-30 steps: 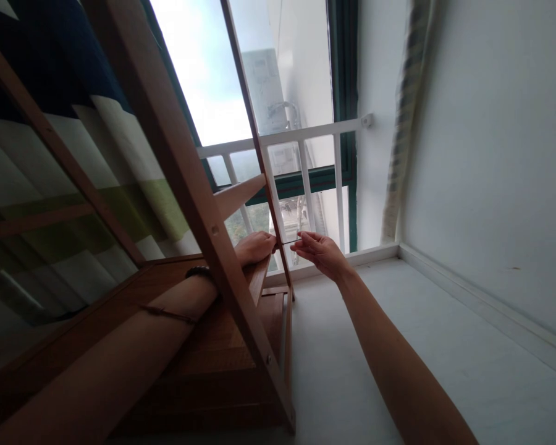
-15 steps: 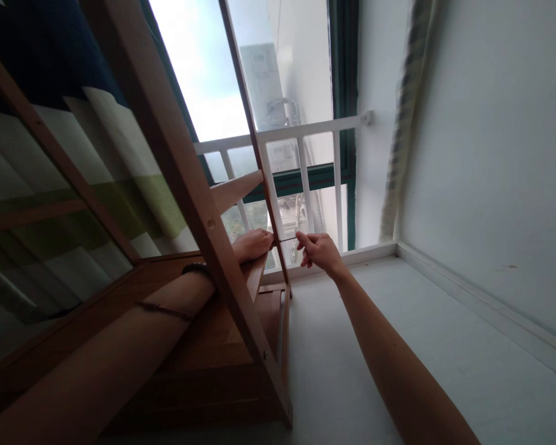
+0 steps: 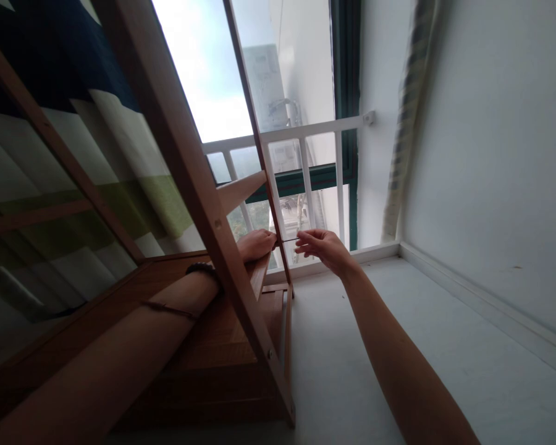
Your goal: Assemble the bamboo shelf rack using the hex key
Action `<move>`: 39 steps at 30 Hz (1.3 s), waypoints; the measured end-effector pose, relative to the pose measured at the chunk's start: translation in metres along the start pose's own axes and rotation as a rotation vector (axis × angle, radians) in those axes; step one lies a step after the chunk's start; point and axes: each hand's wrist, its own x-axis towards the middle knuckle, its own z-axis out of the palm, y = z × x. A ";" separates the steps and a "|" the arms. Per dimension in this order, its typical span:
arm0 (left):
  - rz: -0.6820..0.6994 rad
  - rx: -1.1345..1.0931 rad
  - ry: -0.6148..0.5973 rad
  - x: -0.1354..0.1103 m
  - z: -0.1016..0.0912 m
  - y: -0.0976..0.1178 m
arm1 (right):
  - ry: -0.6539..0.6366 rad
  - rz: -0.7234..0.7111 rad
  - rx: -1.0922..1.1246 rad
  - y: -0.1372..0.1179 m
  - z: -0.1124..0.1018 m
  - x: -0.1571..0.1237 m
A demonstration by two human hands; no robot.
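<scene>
A brown wooden shelf frame (image 3: 199, 185) leans across the left half of the view. My left hand (image 3: 256, 244) reaches in between its uprights and rests closed on the end of a shelf board (image 3: 259, 275) beside the thin far upright (image 3: 272, 204). My right hand (image 3: 322, 246) is just right of that upright, with its fingertips pinched on a thin metal rod-like tool (image 3: 288, 240) that points into the upright. A dark band sits on my left wrist (image 3: 202, 268).
Behind the frame is a window with a white guard rail (image 3: 306, 130) and a dark green window frame (image 3: 345, 80). A striped curtain (image 3: 401, 123) hangs in the corner. A white wall (image 3: 491, 154) stands at right, and a pale floor (image 3: 398, 321) lies below.
My right hand turned at the thin tool: its fingers closed up half a second ago and have now spread a little again. The left hand and the frame stayed where they were.
</scene>
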 end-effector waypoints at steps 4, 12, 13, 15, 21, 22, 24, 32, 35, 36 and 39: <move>0.016 0.004 -0.009 0.001 0.001 0.000 | -0.130 0.003 0.063 -0.003 -0.010 -0.004; 0.037 0.028 -0.016 0.001 0.000 0.002 | 0.182 -0.086 -0.144 0.014 0.012 0.007; 0.030 0.029 -0.015 0.001 0.000 0.001 | 0.227 -0.052 -0.132 0.016 0.016 0.009; 0.017 0.029 -0.013 0.001 0.000 0.001 | 0.263 0.007 -0.066 0.018 0.020 0.011; 0.047 0.064 -0.024 -0.001 -0.002 0.004 | 0.141 0.016 0.045 0.010 0.010 0.007; 0.058 0.074 -0.030 -0.002 -0.003 0.005 | 0.081 0.011 0.050 0.008 0.006 0.005; 0.075 0.094 -0.043 -0.003 -0.004 0.007 | -0.012 -0.008 0.052 0.005 0.000 0.002; -0.013 0.042 -0.031 -0.003 -0.004 0.011 | 0.062 -0.038 -0.170 0.006 0.002 0.002; 0.002 0.013 -0.019 -0.001 -0.003 0.009 | 0.086 0.019 -0.265 0.004 0.009 0.001; 0.017 0.015 -0.017 -0.001 -0.002 0.009 | 0.099 0.035 -0.284 0.002 0.010 0.001; 0.040 0.034 -0.014 0.001 -0.002 0.006 | 0.105 0.129 -0.254 -0.002 0.013 0.000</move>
